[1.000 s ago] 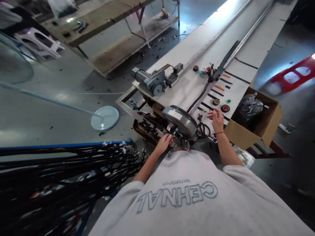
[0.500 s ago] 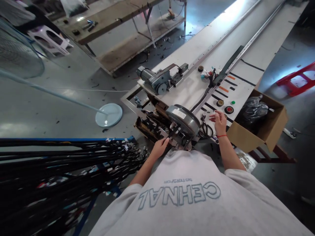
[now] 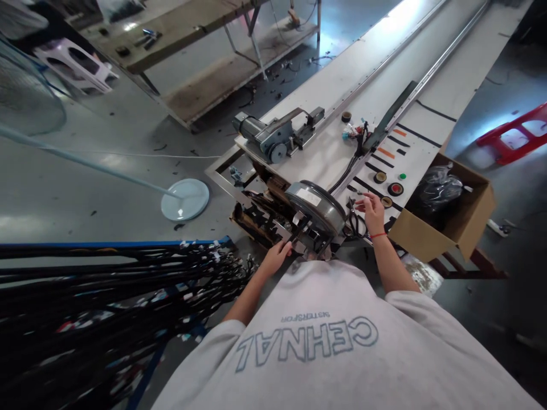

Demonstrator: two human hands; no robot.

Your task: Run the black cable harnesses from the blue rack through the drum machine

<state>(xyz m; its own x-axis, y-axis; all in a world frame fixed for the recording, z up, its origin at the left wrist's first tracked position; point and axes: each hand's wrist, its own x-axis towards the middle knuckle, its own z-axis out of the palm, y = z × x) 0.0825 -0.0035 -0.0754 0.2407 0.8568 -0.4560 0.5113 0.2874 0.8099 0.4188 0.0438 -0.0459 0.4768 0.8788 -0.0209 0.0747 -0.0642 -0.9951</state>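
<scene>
My left hand (image 3: 277,256) is closed on a thin dark piece at the near edge of the round grey machine (image 3: 317,206). My right hand (image 3: 371,212) hovers over the white bench (image 3: 333,162), its fingers partly bent and apart, with nothing visible in them. Below its fingertips lie black-handled scissors (image 3: 354,221). Beside it are tape rolls, one with a red centre (image 3: 395,188) and a tan one (image 3: 386,202). A black cable bundle (image 3: 344,175) runs from the machine to a cluster of connectors (image 3: 354,132).
An open cardboard box (image 3: 470,219) with a black bag stands at the bench's right side. A motor unit (image 3: 273,139) sits on the bench's left edge. Many black cables (image 3: 128,273) hang at the left. A red stool (image 3: 513,134) is at the far right.
My right hand has moved slightly left, nearer the scissors, uncovering the tan tape roll. My left hand stays at the machine's edge. The whole view has shifted a little.
</scene>
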